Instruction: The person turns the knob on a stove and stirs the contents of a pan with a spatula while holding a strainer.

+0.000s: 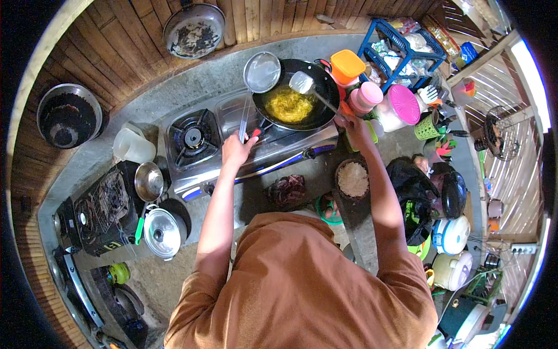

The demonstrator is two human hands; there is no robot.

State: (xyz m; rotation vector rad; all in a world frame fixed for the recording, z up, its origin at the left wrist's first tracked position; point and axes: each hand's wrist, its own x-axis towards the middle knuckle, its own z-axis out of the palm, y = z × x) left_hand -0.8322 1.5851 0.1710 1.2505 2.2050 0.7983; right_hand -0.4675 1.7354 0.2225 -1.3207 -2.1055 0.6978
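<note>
My left hand (237, 151) is closed around the handle of a round mesh strainer (262, 72), whose mesh is raised at the left edge of a black wok (323, 113). On the right, my right hand (357, 129) grips the long handle of a spatula (301, 82). The spatula's pale blade is over the wok, at the upper edge of the yellow, bubbling oil (289, 106). Under the wok is the right side of a steel gas stove (235, 125); its left burner (193, 137) is bare. A bowl of white grains or flour (353, 178) sits below my right forearm.
A folded dark cloth (286, 191) lies before the stove. Orange (347, 65) and pink containers (366, 96) crowd the wok's right, near a blue rack (401, 55). To the left stand a lidded pot (163, 232), a small pan (149, 181) and a black stove (103, 209).
</note>
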